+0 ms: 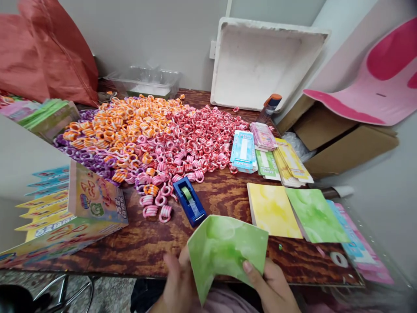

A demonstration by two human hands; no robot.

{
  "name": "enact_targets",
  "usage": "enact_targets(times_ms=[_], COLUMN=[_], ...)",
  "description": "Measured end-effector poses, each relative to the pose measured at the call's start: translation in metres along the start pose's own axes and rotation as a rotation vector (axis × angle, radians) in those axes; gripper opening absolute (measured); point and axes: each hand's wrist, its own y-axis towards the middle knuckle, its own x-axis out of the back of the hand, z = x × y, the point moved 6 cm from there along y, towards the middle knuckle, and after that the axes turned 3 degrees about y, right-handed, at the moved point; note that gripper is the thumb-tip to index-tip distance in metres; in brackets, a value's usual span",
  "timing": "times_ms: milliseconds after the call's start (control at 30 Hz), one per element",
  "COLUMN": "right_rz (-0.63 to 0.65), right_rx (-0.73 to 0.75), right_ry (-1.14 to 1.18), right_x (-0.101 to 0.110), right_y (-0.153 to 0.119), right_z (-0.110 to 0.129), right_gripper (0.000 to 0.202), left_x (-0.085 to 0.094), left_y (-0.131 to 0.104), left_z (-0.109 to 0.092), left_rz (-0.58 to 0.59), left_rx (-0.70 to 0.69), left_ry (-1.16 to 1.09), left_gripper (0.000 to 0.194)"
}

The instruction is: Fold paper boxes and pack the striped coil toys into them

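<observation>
A folded green card [231,243] with a pale cloudy pattern is tilted up over the table's front edge. My right hand [275,280] is closed on its lower right part, with the thumb on the near face and the fingers behind. My left hand [179,278], smeared by motion, is at the card's left edge with its thumb spread away; part of its fingers is hidden behind the card. Just beyond the card lies a blue tape dispenser [189,202] with a greenish roll. To the right are a yellow card stack [273,211] and a green card stack [316,215].
Coiled rings [156,134] in orange, red, pink and purple heap across the table [146,252]. A display box [97,200] stands left. Printed cards [243,150] lie right of the heap. Behind are a white foam box [260,65], clear tray [146,80] and red sack [45,56].
</observation>
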Motion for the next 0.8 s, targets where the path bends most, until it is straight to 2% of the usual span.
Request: enact_targets(times_ms=[100, 167, 233, 333, 400, 500, 567, 700, 733, 800], right_rz=[0.113, 0.175, 0.214, 0.177, 0.162, 0.178, 0.109, -0.073, -0.115, -0.189], right_rx=[-0.044, -0.066, -0.091, -0.066, -0.014, 0.003, -0.051, -0.203, -0.221, -0.19], right_ry=[0.097, 0.147, 0.166, 0.129, 0.192, 0.532, 0.74, 0.797, 0.77, 0.694], right_x=[-0.012, -0.026, -0.037, -0.033, -0.028, -0.036, -0.05, -0.072, -0.07, -0.052], right_y=[0.003, 0.001, -0.002, -0.002, 0.0, -0.001, -0.004, -0.008, -0.007, -0.001], right_z=[0.007, 0.01, 0.009, 0.004, 0.002, -0.003, -0.012, -0.024, -0.023, -0.015], right_gripper=[0.053, 0.055, 0.055, 0.053, 0.06, 0.078, 0.077, 0.06, 0.053, 0.047], left_x=[0.0, -0.009, -0.019, -0.024, -0.024, -0.022, -0.022, -0.029, -0.03, -0.029], left_y=[0.007, 0.012, 0.016, 0.021, 0.022, 0.02, 0.017, 0.013, 0.013, 0.013], left_z=[-0.01, -0.014, -0.015, -0.016, -0.017, -0.022, -0.024, -0.021, -0.022, -0.024], left_rz=[0.132, 0.218, 0.223, 0.051, -0.083, -0.276, -0.37, -0.369, -0.353, -0.305], left_rx=[0.095, 0.09, 0.051, -0.027, -0.04, -0.066, -0.093, -0.109, -0.126, -0.15], left_ry=[-0.033, -0.026, 0.001, 0.049, -0.009, -0.2, -0.287, -0.358, -0.364, -0.338], left_gripper=[0.074, 0.06, 0.054, 0.054, 0.058, 0.065, 0.064, 0.058, 0.057, 0.054])
